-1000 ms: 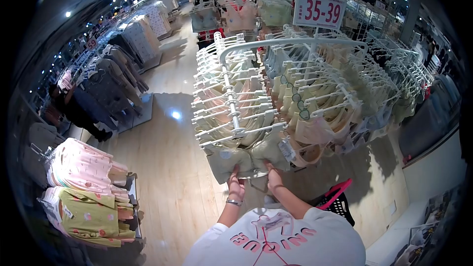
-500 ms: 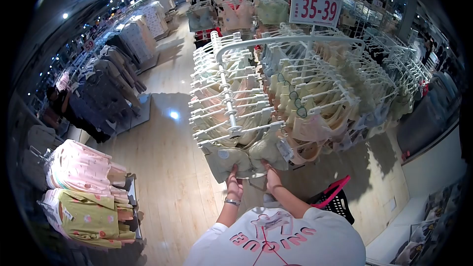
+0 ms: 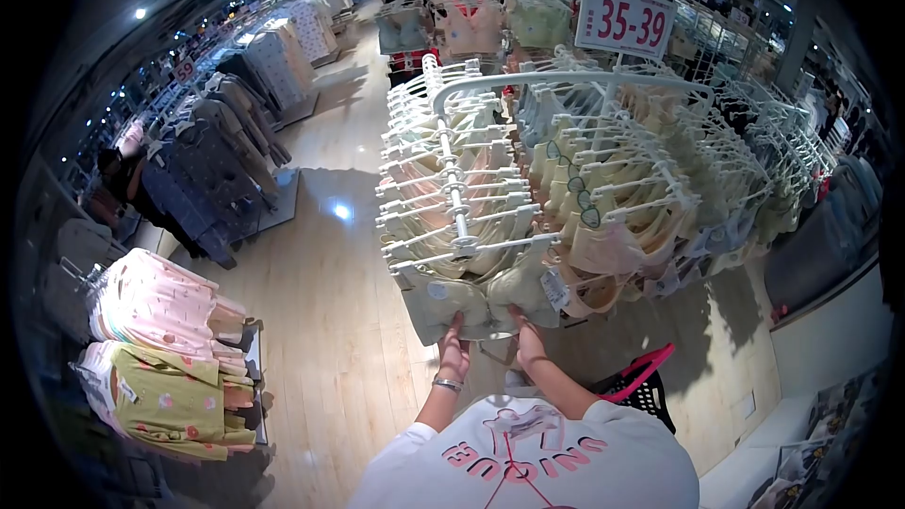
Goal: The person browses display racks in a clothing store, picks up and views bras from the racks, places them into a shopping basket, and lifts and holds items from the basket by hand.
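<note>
The left hand (image 3: 454,355) and right hand (image 3: 530,346) each clamp the lower edge of a pale bra (image 3: 452,302), thumbs in front. It hangs at the near end of the rack (image 3: 451,165); a hard tug might pop it off its hanger (image 3: 514,247), or its tag (image 3: 554,289) might snag neighbouring bras (image 3: 603,250).

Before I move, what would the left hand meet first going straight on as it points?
First, the pale bra the left hand touches; beyond, probably other hung bras, though depth is unclear.

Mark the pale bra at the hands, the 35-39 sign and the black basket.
Pale bra (image 3: 483,307), head view: middle, between the cups.
35-39 sign (image 3: 624,23), head view: printed face.
Black basket (image 3: 650,396), head view: perforated side.
</note>
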Motion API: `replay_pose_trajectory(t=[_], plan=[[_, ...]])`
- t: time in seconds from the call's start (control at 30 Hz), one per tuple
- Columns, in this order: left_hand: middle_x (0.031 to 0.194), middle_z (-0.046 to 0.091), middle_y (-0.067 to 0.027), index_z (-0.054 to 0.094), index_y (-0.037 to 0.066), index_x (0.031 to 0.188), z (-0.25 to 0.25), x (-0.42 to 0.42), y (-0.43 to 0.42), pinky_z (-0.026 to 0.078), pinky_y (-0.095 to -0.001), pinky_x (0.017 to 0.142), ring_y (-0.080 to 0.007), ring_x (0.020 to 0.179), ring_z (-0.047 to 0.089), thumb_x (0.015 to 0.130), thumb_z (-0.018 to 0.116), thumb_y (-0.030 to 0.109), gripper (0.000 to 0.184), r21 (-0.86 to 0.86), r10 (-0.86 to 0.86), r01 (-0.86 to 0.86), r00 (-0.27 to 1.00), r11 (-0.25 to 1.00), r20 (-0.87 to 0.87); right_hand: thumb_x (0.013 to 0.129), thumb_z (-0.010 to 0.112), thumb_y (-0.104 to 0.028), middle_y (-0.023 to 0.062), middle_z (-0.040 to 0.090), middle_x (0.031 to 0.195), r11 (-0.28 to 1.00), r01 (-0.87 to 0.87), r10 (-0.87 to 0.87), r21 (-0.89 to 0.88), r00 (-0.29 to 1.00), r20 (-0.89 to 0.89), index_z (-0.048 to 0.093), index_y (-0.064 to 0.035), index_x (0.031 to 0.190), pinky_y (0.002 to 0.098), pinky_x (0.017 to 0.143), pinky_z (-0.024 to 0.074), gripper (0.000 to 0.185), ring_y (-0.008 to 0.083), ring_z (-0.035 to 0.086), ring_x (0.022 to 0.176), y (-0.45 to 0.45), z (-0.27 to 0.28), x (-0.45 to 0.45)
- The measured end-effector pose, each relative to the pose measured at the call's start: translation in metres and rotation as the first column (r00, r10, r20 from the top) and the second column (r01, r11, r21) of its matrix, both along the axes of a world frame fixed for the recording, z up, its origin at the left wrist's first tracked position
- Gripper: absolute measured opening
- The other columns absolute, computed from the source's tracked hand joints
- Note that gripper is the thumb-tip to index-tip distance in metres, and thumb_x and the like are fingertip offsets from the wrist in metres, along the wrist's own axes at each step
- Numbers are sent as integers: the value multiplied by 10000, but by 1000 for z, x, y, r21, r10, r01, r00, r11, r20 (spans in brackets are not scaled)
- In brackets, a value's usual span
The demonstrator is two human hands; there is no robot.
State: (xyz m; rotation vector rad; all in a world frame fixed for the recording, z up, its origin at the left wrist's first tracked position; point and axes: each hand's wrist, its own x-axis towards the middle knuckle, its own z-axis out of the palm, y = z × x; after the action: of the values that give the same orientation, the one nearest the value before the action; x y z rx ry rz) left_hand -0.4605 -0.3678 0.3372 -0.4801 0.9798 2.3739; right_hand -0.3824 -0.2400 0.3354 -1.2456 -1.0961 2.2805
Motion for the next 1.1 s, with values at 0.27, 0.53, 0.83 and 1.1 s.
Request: replay_pose_trajectory(t=[0.27,0.53,0.83,1.1], plan=[[1108,588,-49,531,56,1138,-1,-1,-1,524,-257,821,-161,972,594,760,735,116,434,16,-3,2,999,1000,39,676,807,-285,31,559,1171,995,100,-102,-20,988,-114,546,-53,1187,313,905,371,619,169,485,1074,8,-37,-6],[1117,587,-41,533,64,1135,4,1,1,514,-266,845,-164,992,587,770,720,90,411,43,20,-20,1000,999,0,757,699,-442,10,488,1291,998,-58,56,-25,994,-90,508,-75,1266,301,974,292,656,149,407,1171,3,-6,-1],[1121,583,-43,522,64,1149,8,2,-1,509,-286,862,-171,1004,582,775,710,71,418,55,20,-22,999,998,28,776,674,-454,12,484,1301,997,-73,73,-1,996,-59,511,-74,1269,294,982,275,643,140,393,1182,5,-19,-2],[1091,596,-36,539,77,1116,6,1,1,511,-294,845,-178,984,589,779,709,93,378,34,20,-21,999,999,35,737,750,-345,5,570,1165,998,33,-37,-44,996,-85,576,-62,1161,264,888,374,539,124,502,1048,3,-12,1]])
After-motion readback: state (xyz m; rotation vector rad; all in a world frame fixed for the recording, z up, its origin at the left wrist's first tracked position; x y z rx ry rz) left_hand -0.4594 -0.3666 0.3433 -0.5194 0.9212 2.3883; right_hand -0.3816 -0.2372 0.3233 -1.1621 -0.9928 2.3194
